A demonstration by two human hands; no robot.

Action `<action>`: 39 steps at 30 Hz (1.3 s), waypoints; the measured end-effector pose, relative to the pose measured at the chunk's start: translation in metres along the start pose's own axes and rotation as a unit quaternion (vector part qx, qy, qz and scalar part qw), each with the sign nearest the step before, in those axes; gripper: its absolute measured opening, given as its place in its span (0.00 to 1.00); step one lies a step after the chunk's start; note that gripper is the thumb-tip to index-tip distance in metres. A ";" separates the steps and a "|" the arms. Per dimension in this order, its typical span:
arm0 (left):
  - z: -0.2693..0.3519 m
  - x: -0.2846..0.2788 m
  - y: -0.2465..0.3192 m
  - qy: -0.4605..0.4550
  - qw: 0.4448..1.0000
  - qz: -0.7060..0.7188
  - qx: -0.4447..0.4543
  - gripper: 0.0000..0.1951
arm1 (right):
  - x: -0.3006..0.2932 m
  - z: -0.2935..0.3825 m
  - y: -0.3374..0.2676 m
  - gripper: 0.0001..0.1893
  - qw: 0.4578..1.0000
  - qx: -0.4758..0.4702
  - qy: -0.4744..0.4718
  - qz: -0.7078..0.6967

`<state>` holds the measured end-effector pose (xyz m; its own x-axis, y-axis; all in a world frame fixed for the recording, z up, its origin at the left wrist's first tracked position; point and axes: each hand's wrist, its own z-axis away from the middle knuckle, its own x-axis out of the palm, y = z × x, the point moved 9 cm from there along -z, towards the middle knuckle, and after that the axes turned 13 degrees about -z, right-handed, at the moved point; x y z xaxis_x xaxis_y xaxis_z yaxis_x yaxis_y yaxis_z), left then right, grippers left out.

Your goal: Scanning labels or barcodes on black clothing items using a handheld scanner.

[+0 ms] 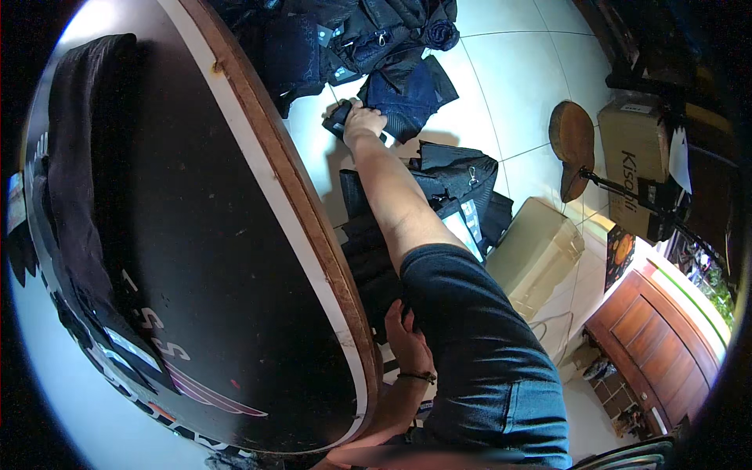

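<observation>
My right hand (364, 122) reaches out over the tiled floor, its fingers curled on a folded black fabric piece (336, 122). Beside it lies a dark blue and black fabric bundle (405, 94). Under my right forearm is a pile of black fabric items (452, 170), one with a metal snap hook and a clear sleeve with a printed insert. My left hand (408, 341), with a bracelet at the wrist, is low between the table edge and my right sleeve. Its fingertips are near dark fabric; whether they grip it is hidden.
A black-topped table (235, 235) with a worn wooden edge fills the left side, with a black fabric strip (76, 153) on it. More dark fabric items (364, 41) lie beyond. Cardboard boxes (534, 252) (631, 147), a wooden stool (571, 132) and a wooden door (658, 341) are at right.
</observation>
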<state>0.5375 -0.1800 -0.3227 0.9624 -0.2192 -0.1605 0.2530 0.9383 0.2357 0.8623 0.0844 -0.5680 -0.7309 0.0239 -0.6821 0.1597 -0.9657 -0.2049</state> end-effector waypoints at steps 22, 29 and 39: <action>0.012 0.015 0.018 -0.092 0.990 0.030 0.101 0.34 | -0.153 0.293 0.080 0.36 0.907 -0.281 -0.286 0.127; 0.014 0.018 0.024 -0.032 0.998 -0.011 0.048 0.31 | -0.216 0.050 0.068 0.34 0.939 -0.197 0.167 -0.225; 0.039 0.023 0.026 -0.061 0.992 -0.100 0.050 0.29 | -0.073 -0.053 0.093 0.86 0.993 0.066 0.026 -0.094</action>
<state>0.5701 -0.1708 -0.2828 0.8956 -0.4337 -0.0987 0.4420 0.8430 0.3065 0.9656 0.0063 -0.5747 -0.7034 0.2163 -0.6771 -0.0660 -0.9683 -0.2408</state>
